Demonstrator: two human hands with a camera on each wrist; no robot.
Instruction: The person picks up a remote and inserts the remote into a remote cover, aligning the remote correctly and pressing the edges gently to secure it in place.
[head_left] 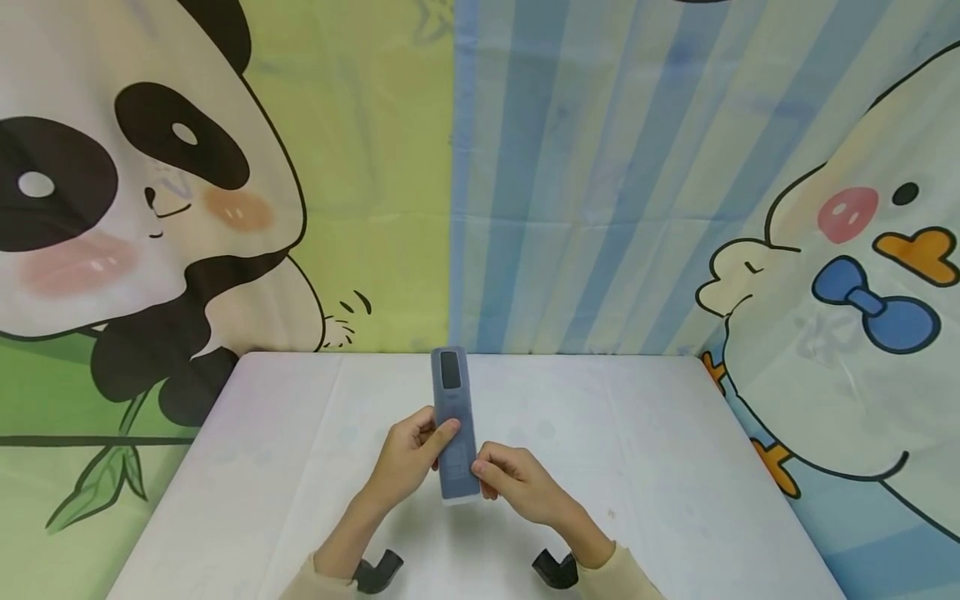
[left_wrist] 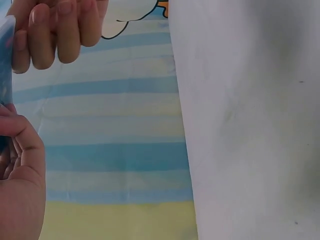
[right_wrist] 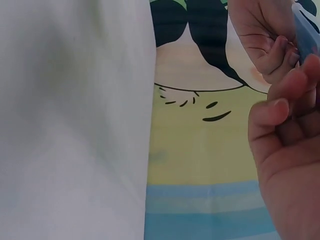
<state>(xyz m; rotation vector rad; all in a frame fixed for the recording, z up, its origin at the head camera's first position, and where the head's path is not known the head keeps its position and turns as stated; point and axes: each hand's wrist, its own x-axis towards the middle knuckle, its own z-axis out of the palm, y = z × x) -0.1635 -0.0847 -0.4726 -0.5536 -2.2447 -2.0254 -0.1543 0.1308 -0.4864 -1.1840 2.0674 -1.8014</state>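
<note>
A long blue-grey remote control (head_left: pixel 455 442) with a small dark display at its top is held upright above the white table. My left hand (head_left: pixel 405 458) grips its left side, thumb across the front. At the lower right edge, my right hand (head_left: pixel 521 483) pinches it between thumb and fingers. The left wrist view catches only a strip of the remote (left_wrist: pixel 6 65) at the frame's left border, and the right wrist view a corner of it (right_wrist: pixel 306 35). A pale translucent rim, perhaps a sleeve, shows at its lower end. The fingers behind it are mostly hidden.
The white table (head_left: pixel 300 500) spreads beneath both hands. Behind it hangs a cloth backdrop (head_left: pixel 570 208) with a cartoon panda and a white duck. Black curved pieces (head_left: pixel 380 572) sit by each wrist, near the cream sleeves (head_left: pixel 622 575).
</note>
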